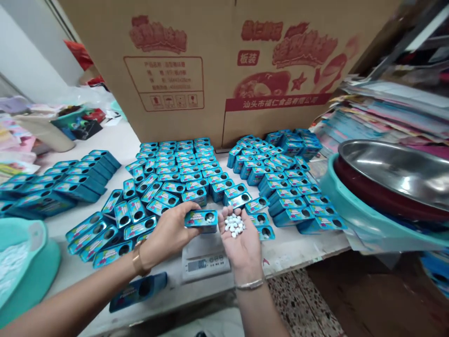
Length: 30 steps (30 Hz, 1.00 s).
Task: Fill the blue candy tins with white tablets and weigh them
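Note:
My left hand (175,228) grips a blue candy tin (196,218) between thumb and fingers. White tablets show through the round hole in the tin's top. Close beside it, my right hand (242,248) is turned palm up and cupped, with a small heap of white tablets (234,224) resting in it. Below both hands a white digital scale (206,265) sits on the table, partly hidden by them. Many more blue tins (168,164) stand in rows around and behind my hands. Nearest to me, one tin (138,291) lies under my left forearm.
A large cardboard carton (213,126) blocks the back. At the left edge stands a turquoise basin (38,262) of white tablets. Stacked basins with a metal bowl (396,164) on top overhang the right side. Stacks of printed sheets (386,117) lie behind them.

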Tool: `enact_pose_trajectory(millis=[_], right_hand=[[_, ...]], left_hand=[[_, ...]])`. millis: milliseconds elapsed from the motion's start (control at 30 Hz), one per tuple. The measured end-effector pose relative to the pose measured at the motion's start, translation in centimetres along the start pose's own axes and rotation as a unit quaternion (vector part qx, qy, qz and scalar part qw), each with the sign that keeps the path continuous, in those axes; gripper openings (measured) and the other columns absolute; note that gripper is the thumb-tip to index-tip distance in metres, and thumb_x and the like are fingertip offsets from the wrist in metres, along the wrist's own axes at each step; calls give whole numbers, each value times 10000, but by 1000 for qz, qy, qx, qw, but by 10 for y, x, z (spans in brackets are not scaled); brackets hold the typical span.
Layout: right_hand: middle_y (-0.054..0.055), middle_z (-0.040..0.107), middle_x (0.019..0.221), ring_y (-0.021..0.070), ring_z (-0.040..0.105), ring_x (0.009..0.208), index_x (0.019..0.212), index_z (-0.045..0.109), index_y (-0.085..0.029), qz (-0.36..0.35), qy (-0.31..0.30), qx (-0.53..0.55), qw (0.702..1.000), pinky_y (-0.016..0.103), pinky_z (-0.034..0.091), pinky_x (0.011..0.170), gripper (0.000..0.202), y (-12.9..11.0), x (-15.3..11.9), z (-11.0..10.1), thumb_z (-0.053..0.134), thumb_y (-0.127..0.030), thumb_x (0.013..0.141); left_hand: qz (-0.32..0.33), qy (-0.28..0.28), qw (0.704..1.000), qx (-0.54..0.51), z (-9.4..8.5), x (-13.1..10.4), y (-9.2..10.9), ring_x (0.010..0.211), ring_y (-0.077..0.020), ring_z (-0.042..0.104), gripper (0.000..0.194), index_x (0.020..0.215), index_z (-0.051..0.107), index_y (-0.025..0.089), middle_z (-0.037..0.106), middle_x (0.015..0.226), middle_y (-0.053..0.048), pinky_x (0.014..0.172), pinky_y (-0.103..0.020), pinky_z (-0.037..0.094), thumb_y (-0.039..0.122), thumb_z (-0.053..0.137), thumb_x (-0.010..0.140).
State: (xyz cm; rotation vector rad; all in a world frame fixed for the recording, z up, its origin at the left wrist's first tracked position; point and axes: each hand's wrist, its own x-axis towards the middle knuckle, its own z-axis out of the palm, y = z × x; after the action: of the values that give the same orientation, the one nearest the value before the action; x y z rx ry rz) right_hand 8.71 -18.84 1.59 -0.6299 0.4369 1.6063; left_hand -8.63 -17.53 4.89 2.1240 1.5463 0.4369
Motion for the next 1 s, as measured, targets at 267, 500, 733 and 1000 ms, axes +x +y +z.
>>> enact_pose_trajectory(millis=[267,500,733,1000], right_hand=[[-38,514,699,66,484,538,789,482,-193,18,-118,-26,992,159,400,451,92,-8,-5,-6,517,-207,873],[-69,423,652,54,403,469,804,452,-198,-31,-173,-65,982,143,292,374,111,-28,-11,-6,533,-135,847],[-72,393,641,54,357,443,805,452,-193,-51,-190,-84,977,163,270,368,97,-23,-12,2,485,-182,895],[-80,372,621,56,343,432,807,457,-198,-52,-190,-103,975,163,268,364,96,-17,-12,3,507,-193,889]], left_hand=[[56,36,998,20,4,-21,-16,1157,-292,560,591,1279,456,187,572,1266,-120,958,-448,483,313,701,756],[-30,230,971,-63,-64,-72,-35,1201,-267,533,764,1430,314,267,522,1342,-76,986,-435,487,471,682,792],[-78,214,970,-82,-64,-98,-70,1135,-262,574,676,1375,401,292,564,1295,-44,975,-442,494,516,662,793],[5,156,985,-68,-48,-82,-63,1219,-264,520,625,1395,368,270,533,1337,-70,1042,-446,441,468,611,854]])
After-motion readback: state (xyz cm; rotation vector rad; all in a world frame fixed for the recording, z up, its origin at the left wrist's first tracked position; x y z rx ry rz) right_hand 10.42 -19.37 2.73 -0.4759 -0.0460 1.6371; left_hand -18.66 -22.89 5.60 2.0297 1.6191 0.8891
